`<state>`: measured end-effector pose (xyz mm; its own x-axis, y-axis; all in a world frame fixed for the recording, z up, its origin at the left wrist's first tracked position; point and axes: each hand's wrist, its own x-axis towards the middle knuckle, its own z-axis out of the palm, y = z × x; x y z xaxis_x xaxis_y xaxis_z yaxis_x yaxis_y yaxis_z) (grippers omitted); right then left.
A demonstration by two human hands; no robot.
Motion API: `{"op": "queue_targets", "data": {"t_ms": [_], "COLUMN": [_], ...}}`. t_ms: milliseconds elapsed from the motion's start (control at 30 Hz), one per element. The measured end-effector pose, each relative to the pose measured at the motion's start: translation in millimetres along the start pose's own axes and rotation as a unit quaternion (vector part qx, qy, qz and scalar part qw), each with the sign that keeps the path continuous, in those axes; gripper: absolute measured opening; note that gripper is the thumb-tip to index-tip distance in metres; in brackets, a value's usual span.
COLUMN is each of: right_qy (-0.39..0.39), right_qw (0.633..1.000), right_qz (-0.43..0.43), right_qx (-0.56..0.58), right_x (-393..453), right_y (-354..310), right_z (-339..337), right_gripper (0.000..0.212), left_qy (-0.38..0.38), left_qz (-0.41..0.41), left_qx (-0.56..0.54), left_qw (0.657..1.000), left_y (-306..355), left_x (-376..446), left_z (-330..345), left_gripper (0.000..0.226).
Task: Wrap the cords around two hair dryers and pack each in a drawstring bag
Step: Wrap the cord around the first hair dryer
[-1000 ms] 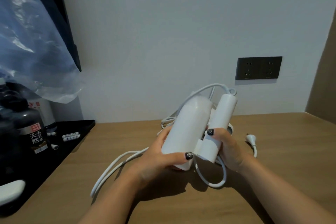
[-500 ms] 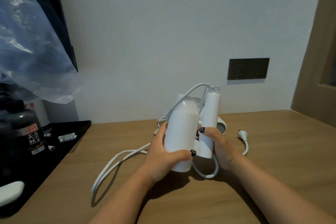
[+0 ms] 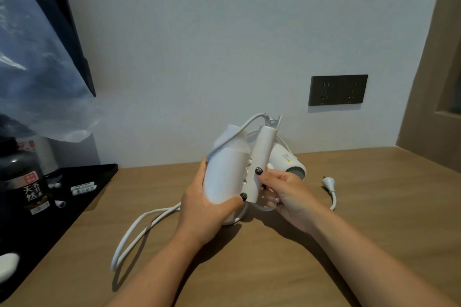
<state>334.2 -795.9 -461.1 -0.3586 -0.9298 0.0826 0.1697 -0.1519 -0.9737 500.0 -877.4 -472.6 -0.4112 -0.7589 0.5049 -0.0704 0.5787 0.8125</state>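
While the left hand (image 3: 204, 209) grips the hair dryer (image 3: 225, 177) body, the right hand (image 3: 287, 194) pinches its folded handle (image 3: 262, 157) above the table (image 3: 274, 269).

Dim, soft light; diffuse shadows on tabletop (image 3: 324, 207) beneath forearms. Wide-angle bowing at edges; slight overall blur.

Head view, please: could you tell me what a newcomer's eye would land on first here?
First, the white hair dryer held upright mid-frame, the left hand gripping its body and the right hand holding its folded handle. Next, its white cord looping loosely over the wooden table towards the lower left. A second hair dryer lies just behind, below the dark wall socket.
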Motion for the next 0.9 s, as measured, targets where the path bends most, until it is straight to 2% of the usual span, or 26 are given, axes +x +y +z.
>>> {"op": "queue_targets", "data": {"t_ms": [100,167,233,300,400,467,567,633,700,833,900], "right_qy": [0.028,0.05,0.06,0.045,0.012,0.012,0.035,0.035,0.009,-0.066,-0.064], "right_qw": [0.996,0.989,0.982,0.981,0.98,0.979,0.975,0.978,0.99,0.988,0.986], "right_qz": [-0.023,-0.042,-0.064,-0.078,-0.082,-0.09,-0.111,-0.125,-0.123,-0.13,-0.146], "right_qx": [-0.08,-0.134,-0.169,-0.173,-0.18,-0.185,-0.191,-0.161,-0.062,0.06,0.048], "right_x": [3,4,5,2,-3,-5,-2,3,8,18,22], "right_y": [1,-1,-3,-8,-15,-19,-25,-27,-31,-58,-71], "right_z": [-1,2,6,9,8,8,2,-8,-20,-33,-30], "right_gripper": [0.03,0.042,0.046,0.04,0.032,0.025,0.019,0.019,0.018,0.042,0.027], "left_qy": [0.013,0.025,0.03,0.039,0.06,0.064,0.071,0.069,0.062,0.04,0.044], "left_qz": [0.003,0.005,0.013,0.017,0.011,-0.003,-0.019,-0.044,-0.052,-0.02,0.022], "left_qx": [0.02,0.021,0.021,0.002,-0.063,-0.098,-0.14,-0.183,-0.219,-0.22,-0.155], "left_qw": [1.0,0.999,0.999,0.999,0.996,0.993,0.987,0.98,0.972,0.975,0.987], "left_y": [-1,-2,-1,2,8,13,16,17,21,36,37], "left_x": [3,7,9,9,9,9,8,8,10,28,31], "left_z": [3,3,1,-4,-13,-17,-19,-18,-19,-24,-22], "left_gripper": [0.066,0.073,0.081,0.084,0.071,0.066,0.072,0.076,0.074,0.072,0.068]}}
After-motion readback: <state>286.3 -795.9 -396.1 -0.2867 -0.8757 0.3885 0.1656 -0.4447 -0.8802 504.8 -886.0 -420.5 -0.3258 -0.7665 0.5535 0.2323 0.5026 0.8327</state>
